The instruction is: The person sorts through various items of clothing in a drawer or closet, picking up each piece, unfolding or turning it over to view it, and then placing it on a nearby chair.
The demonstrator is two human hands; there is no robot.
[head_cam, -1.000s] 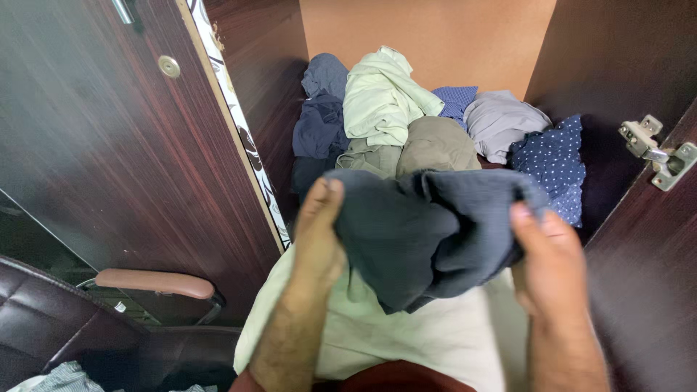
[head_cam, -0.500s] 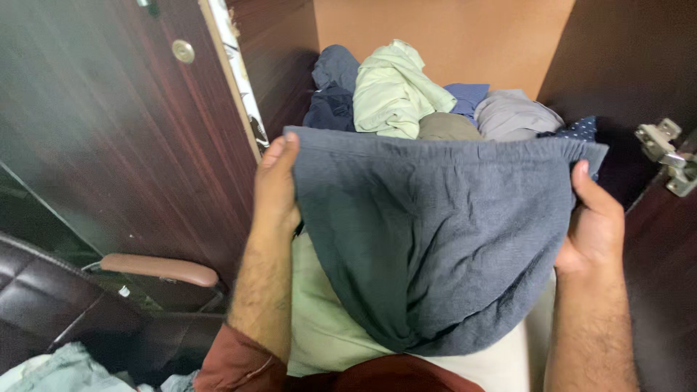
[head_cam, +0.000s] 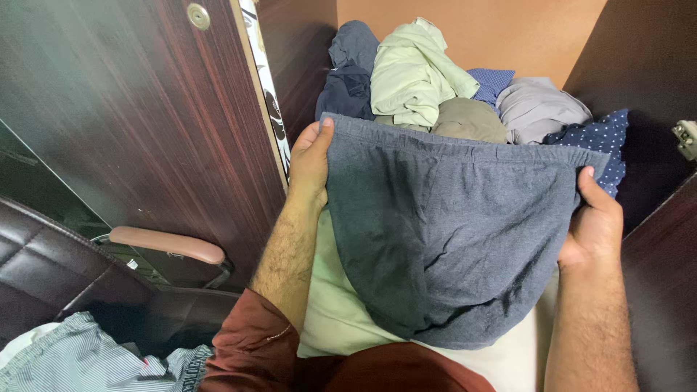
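Observation:
I hold a grey-blue garment (head_cam: 443,225) stretched flat by its elastic waistband in front of an open cupboard. My left hand (head_cam: 311,165) grips the waistband's left corner, thumb on top. At the right corner my right hand (head_cam: 595,221) pinches the band the same way. The cloth hangs down between my forearms over a pale green folded cloth (head_cam: 330,316) lying underneath.
A heap of crumpled clothes (head_cam: 417,72) fills the cupboard shelf: pale green, dark blue, olive, grey and a dotted navy piece (head_cam: 602,138). The dark wooden cupboard door (head_cam: 145,123) stands open on the left. A brown chair armrest (head_cam: 167,245) and striped cloth (head_cam: 87,363) sit lower left.
The bunched garment has been pulled open and spread wide between both hands. The view has since shifted a little right and closer; the hands keep their grip.

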